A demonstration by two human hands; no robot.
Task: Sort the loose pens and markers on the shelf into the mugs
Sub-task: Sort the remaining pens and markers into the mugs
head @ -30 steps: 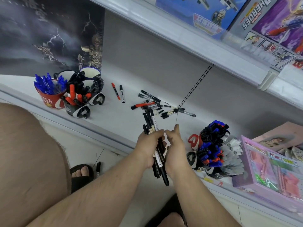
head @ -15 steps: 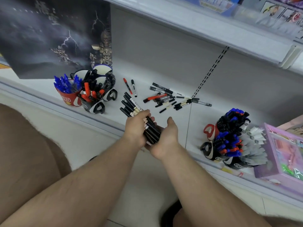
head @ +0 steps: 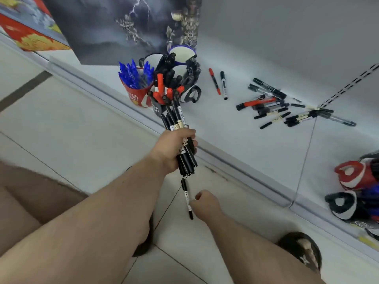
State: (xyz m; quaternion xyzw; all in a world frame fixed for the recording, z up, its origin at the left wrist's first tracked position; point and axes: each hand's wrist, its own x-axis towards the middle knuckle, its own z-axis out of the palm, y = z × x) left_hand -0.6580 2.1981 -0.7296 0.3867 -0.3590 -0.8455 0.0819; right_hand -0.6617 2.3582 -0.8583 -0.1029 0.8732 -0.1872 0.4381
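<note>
The black pens (head: 185, 148) are bundled in the left hand (head: 172, 149), fingers wrapped round them, tips at the mugs (head: 190, 93). The right hand (head: 205, 203) pinches one fallen pen (head: 187, 196) above the floor. Next, probably: drop the bundle into a mug; more lie loose on the shelf (head: 235, 140).

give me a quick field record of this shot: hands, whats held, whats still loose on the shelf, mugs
left hand: grips a bundle of black markers, tips toward the mugs
right hand: low over the floor, pinches a single black marker
loose pile: black and red markers lying on the shelf
loose pair: red marker beside black marker
red mug: holds blue pens
mug cluster: holds black and red markers
task state: unfinished
</note>
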